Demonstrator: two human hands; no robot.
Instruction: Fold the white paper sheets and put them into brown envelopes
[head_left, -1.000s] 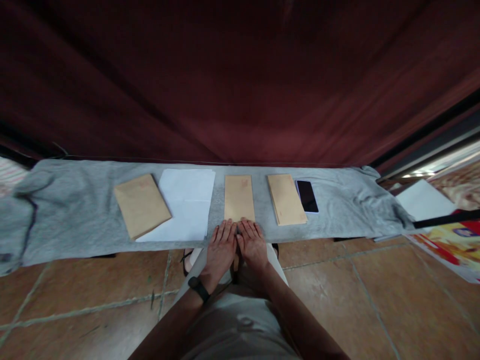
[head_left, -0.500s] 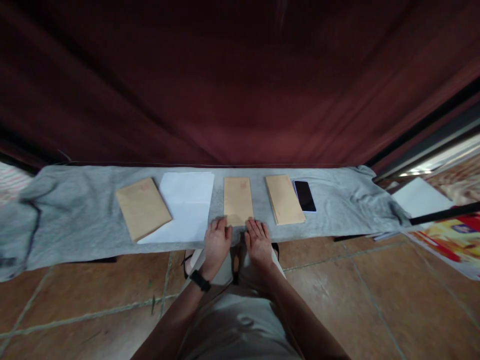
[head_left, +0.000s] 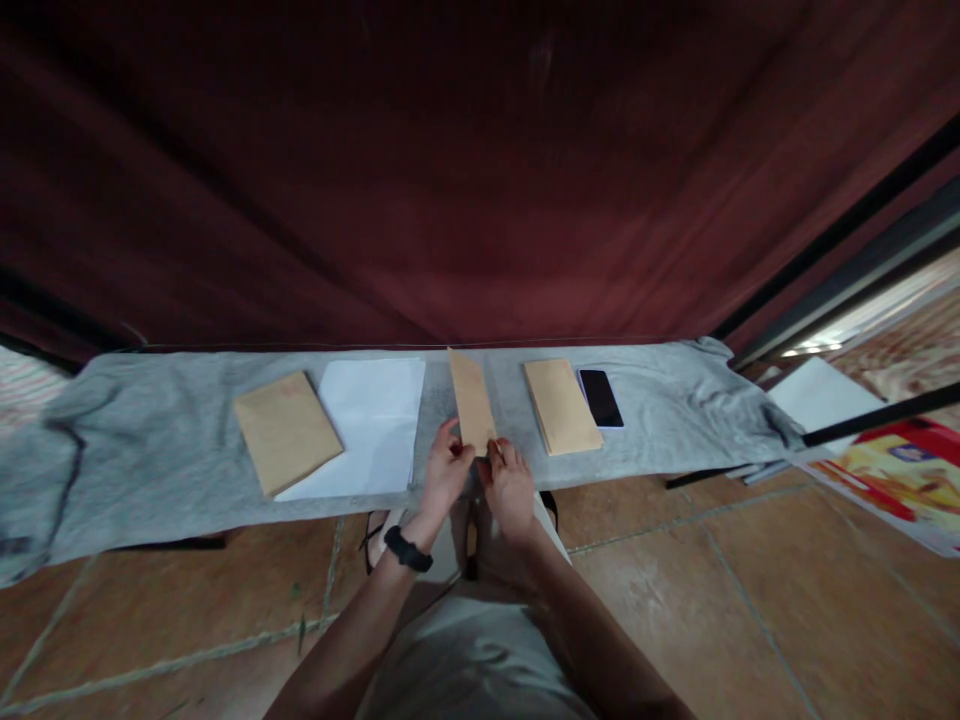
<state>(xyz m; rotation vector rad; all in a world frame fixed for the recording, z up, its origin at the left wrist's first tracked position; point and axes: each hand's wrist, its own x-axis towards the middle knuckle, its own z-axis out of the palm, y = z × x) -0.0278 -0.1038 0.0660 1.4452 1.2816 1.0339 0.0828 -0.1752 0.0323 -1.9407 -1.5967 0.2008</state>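
Observation:
A brown paper envelope (head_left: 471,405) stands tilted up on its side over the middle of the grey cloth, narrow to my view. My left hand (head_left: 445,480) grips its near end with the thumb, the fingers curled beside it. At the near right corner, my right hand (head_left: 508,490) has its fingers closed on the same envelope. To the left, a stack of brown envelopes (head_left: 289,432) partly covers white paper sheets (head_left: 379,425). Another pile of brown envelopes (head_left: 562,405) lies to the right, next to a dark-screened phone (head_left: 601,398).
Grey cloth (head_left: 667,410) covers the narrow bench. Behind it hangs a dark red curtain (head_left: 480,220). At the right are a black bar (head_left: 885,412), a white board (head_left: 821,400) and a red and yellow printed package (head_left: 907,475). Tiled floor (head_left: 645,590) lies below.
The middle envelope lay flat under my fingertips; now it is tipped up on its side. Both hands have closed on its near end, and the left has turned inward.

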